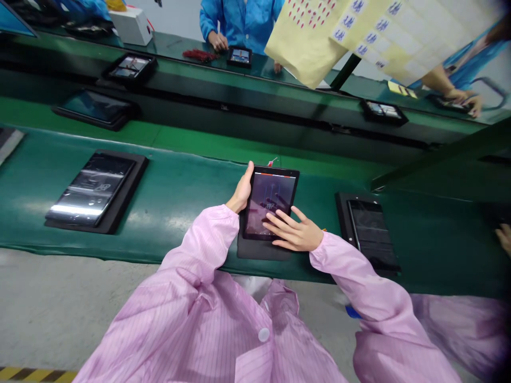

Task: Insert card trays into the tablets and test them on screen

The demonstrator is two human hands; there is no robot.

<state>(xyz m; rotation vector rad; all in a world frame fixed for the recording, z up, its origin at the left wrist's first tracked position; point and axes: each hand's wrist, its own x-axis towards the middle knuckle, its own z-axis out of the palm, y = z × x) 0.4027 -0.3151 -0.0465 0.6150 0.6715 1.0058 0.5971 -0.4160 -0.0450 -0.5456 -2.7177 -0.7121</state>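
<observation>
A black-framed tablet (271, 199) with its screen lit is tilted a little above a dark foam pad (263, 251) on the green table. My left hand (241, 190) grips the tablet's left edge, thumb along the upper corner and the other fingers hidden behind it. Over the lower right of the screen is my right hand (295, 230), its fingers spread; whether the fingertips touch the glass I cannot tell. A small red and white tag (272, 163) shows just past the tablet's top edge.
Film-covered tablets on dark pads lie at left (93, 186) and right (373, 231). Beyond, a conveyor (239, 117) carries devices in black trays. Yellow sheets (311, 42) hang at upper right. People in blue work opposite; a pink sleeve (463, 324) is at right.
</observation>
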